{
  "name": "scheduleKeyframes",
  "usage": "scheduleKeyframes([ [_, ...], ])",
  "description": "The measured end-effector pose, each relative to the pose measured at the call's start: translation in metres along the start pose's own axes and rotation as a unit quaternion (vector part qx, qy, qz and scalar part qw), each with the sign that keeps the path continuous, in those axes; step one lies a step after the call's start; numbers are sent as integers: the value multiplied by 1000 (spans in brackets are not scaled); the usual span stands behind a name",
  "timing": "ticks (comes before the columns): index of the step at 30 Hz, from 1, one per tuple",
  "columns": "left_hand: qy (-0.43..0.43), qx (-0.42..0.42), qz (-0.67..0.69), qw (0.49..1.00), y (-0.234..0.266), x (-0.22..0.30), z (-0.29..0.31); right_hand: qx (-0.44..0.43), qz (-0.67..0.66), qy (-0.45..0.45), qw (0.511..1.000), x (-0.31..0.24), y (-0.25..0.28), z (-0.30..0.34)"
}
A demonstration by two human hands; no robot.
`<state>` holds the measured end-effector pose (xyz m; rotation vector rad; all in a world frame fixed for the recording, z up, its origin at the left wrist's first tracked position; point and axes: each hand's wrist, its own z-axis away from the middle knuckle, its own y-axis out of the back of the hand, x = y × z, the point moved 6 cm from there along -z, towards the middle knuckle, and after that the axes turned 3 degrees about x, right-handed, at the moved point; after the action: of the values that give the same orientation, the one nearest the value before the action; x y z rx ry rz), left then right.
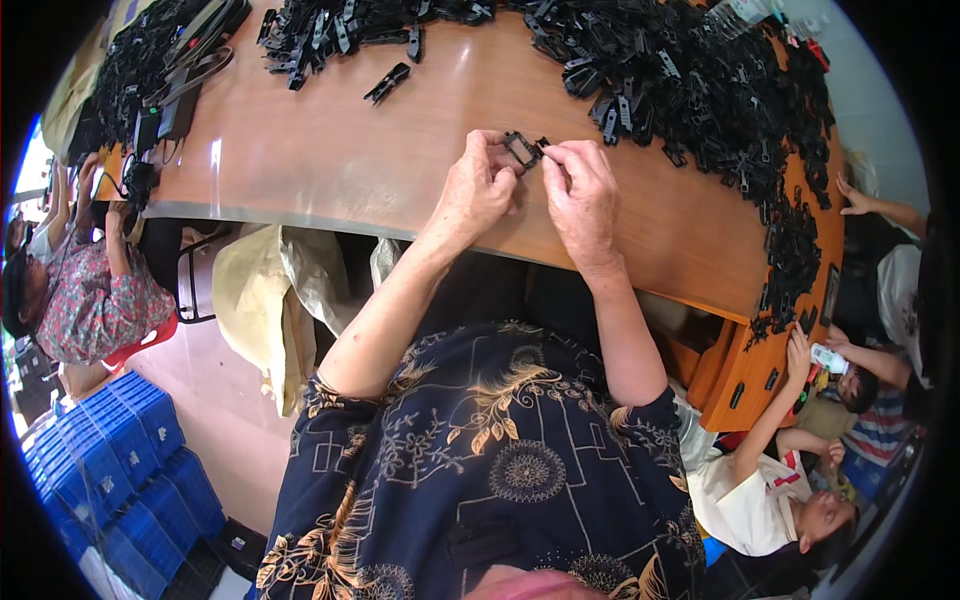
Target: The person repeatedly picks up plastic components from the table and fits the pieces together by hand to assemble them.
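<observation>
Over the table's near side, my left hand [480, 185] is closed on a small black rectangular frame-like plastic part [520, 150] with a pale middle. My right hand [583, 195] pinches a smaller black piece [543, 145] against the part's right end; whether the two are joined cannot be made out. Beyond my hands, one long black clip-like part [387, 83] lies alone on the brown wooden table [330, 150]. A big heap of similar black parts [690, 90] spreads across the far right, and another heap [340, 30] lies at the far edge.
Black parts [790, 250] trail down the table's right side. Blue plastic crates [120, 470] are stacked on the floor at lower left, near a beige sack [265, 300]. One person [95, 300] sits at left; a child [760, 490] and others are at right.
</observation>
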<state>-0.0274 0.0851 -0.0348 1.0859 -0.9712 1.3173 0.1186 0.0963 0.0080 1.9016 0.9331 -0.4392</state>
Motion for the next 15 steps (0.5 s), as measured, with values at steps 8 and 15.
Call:
scheduleKeyframes([
  [8, -22, 37, -18, 999, 33, 3, 16, -33, 120, 97, 988, -18, -29, -13],
  [15, -253, 245, -398, 847, 128, 41, -16, -67, 146, 103, 982, -16, -36, -8],
])
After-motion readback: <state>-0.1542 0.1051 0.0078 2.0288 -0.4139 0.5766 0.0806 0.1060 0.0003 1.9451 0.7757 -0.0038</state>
